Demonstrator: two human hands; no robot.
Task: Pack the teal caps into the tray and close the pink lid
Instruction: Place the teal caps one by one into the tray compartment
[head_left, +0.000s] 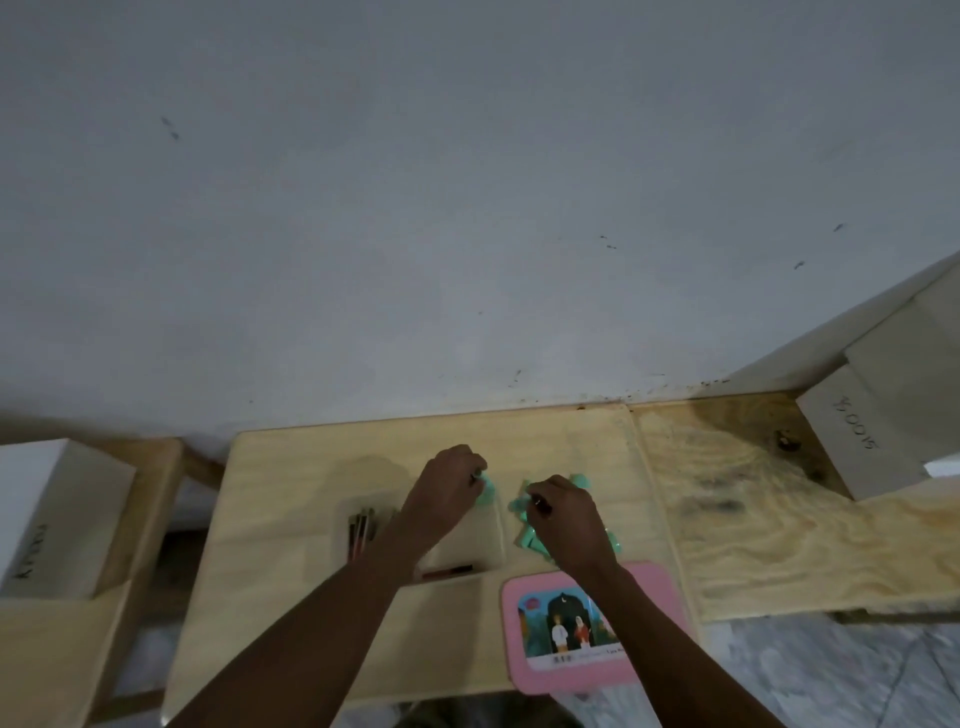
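Teal caps (531, 540) lay in a loose heap on the pale plywood worktop (291, 597), just right of the clear tray (501, 538), and both hands were in among them. Left hand (449, 491) hovered at the tray's far right corner, fingers curled tight, pinching one teal cap (485, 492). Right hand (563, 522) sat on the heap, fingers curled down into it; whether they gripped a piece could not be told. Dark pens (361, 530) lay inside the tray at its left. Pink lid (654, 649) lay flat near the front edge, off the tray, partly under the right forearm.
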